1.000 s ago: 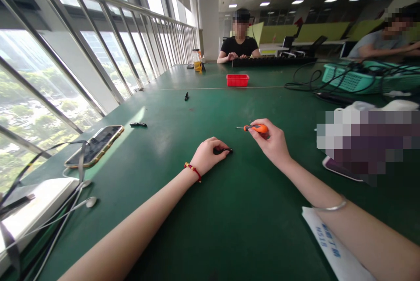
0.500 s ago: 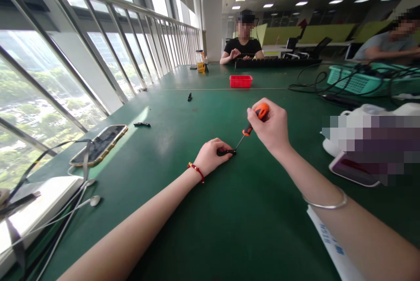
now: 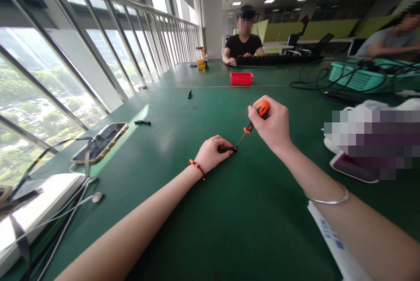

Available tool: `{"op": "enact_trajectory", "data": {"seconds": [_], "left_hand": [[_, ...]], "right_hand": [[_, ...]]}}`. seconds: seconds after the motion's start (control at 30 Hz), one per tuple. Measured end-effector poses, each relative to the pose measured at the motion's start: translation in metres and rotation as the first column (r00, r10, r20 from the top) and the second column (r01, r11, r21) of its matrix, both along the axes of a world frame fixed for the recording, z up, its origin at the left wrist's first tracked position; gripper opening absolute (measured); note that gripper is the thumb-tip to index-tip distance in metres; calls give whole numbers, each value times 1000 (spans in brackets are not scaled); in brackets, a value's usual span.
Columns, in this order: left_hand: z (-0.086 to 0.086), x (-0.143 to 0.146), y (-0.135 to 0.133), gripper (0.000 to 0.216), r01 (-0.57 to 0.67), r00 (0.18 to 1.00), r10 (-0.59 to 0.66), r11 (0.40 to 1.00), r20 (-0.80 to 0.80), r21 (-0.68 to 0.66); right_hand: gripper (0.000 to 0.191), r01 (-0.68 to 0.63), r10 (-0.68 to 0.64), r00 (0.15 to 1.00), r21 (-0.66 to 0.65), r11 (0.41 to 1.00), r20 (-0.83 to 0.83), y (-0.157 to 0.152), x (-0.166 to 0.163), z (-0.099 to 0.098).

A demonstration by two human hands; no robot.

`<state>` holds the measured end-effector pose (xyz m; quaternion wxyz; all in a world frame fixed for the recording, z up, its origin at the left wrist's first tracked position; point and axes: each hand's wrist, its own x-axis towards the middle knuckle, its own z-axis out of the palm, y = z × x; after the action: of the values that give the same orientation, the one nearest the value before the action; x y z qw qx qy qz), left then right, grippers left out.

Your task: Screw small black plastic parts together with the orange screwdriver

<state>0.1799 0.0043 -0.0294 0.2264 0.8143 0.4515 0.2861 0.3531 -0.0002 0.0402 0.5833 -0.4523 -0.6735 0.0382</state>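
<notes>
My left hand (image 3: 211, 153) is closed on a small black part (image 3: 228, 149) and presses it against the green table (image 3: 197, 220). My right hand (image 3: 273, 124) grips an orange-handled screwdriver (image 3: 255, 117), held tilted. Its thin tip points down and left onto the black part. A red bead bracelet circles my left wrist, and a silver bangle sits on my right forearm.
A phone (image 3: 100, 142) lies to the left, with a white box and earphones (image 3: 95, 197) nearer me. Small black parts (image 3: 142, 122) and a red tray (image 3: 241, 78) lie farther off. A green basket (image 3: 357, 78) with cables, another phone (image 3: 352, 168) and paper (image 3: 334, 241) sit on the right. Two people sit at the far end.
My right hand lifted the screwdriver from lying flat on the table and tilted its tip onto the black part. My left hand stayed on the part.
</notes>
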Motion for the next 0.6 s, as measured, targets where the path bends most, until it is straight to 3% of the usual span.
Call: {"op": "enact_trajectory", "data": {"seconds": [0.37, 0.6], "left_hand": [[0, -1, 0, 16, 7, 1000, -7, 1000, 5, -1], [-1, 0, 0, 16, 5, 1000, -5, 1000, 4, 17]], "right_hand": [[21, 29, -24, 997, -65, 997, 68, -6, -2, 3], [36, 67, -47, 985, -115, 991, 166, -10, -3, 13]]}}
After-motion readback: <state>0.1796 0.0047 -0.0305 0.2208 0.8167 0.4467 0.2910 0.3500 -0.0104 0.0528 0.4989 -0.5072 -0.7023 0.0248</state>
